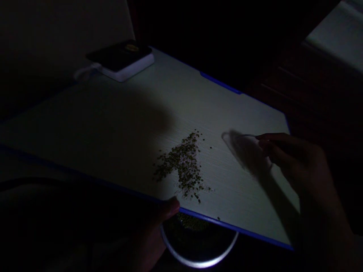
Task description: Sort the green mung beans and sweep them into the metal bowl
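Note:
Small green mung-bean-like seeds lie in a loose patch on a pale tabletop with a blue rim. My right hand hovers over the right side of the top, its thumb and fingers pinching a thin, pale, curved thing whose kind the dark hides. Its looped shadow falls on the surface. Below the front edge, the round metal rim of a bowl shows, with more green seeds inside. My left hand is closed at the bowl's left side, thumb over the blue edge and its other fingers hidden.
At the far left corner of the tabletop rests a white box-like thing with a dark top and a pale strap or cable. A dark cable curves in at the left. Deep shadow covers the surroundings.

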The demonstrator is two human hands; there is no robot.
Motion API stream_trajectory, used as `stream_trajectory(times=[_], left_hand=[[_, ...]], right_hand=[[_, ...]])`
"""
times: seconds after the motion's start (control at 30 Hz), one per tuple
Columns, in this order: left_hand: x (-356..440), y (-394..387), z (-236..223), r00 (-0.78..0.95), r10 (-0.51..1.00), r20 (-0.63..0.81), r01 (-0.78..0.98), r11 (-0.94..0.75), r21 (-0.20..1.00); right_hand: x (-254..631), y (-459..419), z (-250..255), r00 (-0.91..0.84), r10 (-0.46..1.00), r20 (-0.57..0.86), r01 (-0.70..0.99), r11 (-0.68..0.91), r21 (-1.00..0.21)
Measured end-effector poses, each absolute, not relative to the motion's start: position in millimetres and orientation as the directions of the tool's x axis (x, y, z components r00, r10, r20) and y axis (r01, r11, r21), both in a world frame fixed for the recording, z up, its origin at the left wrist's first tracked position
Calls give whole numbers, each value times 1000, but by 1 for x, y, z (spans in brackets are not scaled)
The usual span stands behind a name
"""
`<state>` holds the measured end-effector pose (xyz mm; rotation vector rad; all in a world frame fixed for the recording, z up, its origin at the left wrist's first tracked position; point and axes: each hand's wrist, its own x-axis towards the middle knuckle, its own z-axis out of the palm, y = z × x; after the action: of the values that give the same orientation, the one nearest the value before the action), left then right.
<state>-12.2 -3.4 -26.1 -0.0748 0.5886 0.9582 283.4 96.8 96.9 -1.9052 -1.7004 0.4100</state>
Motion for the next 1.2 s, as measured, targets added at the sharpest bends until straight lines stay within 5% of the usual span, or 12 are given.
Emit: stream_trajectory(times=[0.33,0.57,0.83,1.2], left_hand=[[-13,-2,-23,432,723,-539,-768,608,201],[-10,-1,-23,469,681,-562,-765,631,126],[-13,-3,-29,421,682,-598,-757,628,183],[-11,-3,-26,390,698,-600,-768,606,206]], right_hand=[[272,101,86,82,981,173,935,-16,-353],[265,98,86,-7,990,139,909,64,-413],[256,104,82,-113,951,286,857,239,-456],[230,126,69,-459,798,391,708,594,-382]])
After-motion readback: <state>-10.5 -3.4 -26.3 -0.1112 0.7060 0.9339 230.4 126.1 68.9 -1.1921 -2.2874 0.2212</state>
